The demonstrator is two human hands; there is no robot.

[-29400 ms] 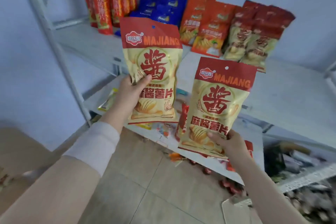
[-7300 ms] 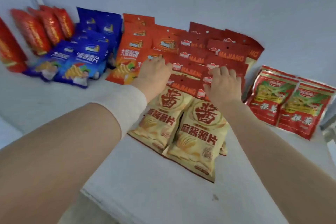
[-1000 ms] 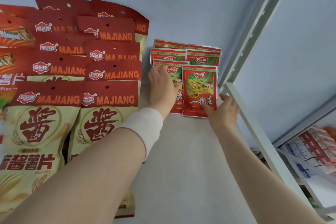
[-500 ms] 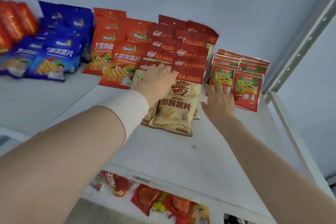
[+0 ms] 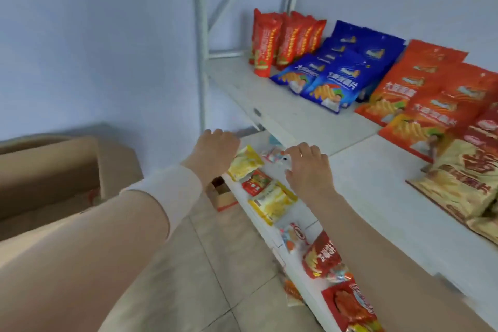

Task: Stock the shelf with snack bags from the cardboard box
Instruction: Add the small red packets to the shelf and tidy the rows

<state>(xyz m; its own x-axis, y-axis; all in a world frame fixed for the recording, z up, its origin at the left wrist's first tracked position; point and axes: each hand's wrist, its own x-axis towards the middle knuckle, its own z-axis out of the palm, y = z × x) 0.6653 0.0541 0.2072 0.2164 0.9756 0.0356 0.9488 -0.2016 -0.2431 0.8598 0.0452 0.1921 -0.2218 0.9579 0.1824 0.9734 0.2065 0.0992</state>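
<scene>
A person's left hand (image 5: 215, 153) and right hand (image 5: 307, 167) hang empty in the air in front of a white metal shelf (image 5: 363, 170), the left fingers loosely curled, the right fingers relaxed and slightly spread, neither holding anything. On the shelf, from far left to near right, lie rows of tall red snack bags (image 5: 269, 43), blue crisp bags (image 5: 336, 75), orange crisp bags (image 5: 420, 89) and cream-and-red crisp bags (image 5: 463, 183), all well back from the front edge. The large brown cardboard box (image 5: 48, 170) sits low at the near left, well apart from both hands; its contents cannot be seen from here. The step in hand looks to be the trip for more stock: the next move calls for carrying both hands left and down to the box and lifting out fresh bags. Open tiled floor (image 5: 215, 264) lies between box and shelving, so the path looks free, though the grey upright post (image 5: 200, 62) and the shelf's front edge stand close to the hands. A lower shelf (image 5: 254, 140) beneath them carries yellow packets (image 5: 246, 163) near its lip, which a careless sweep could knock off.
</scene>
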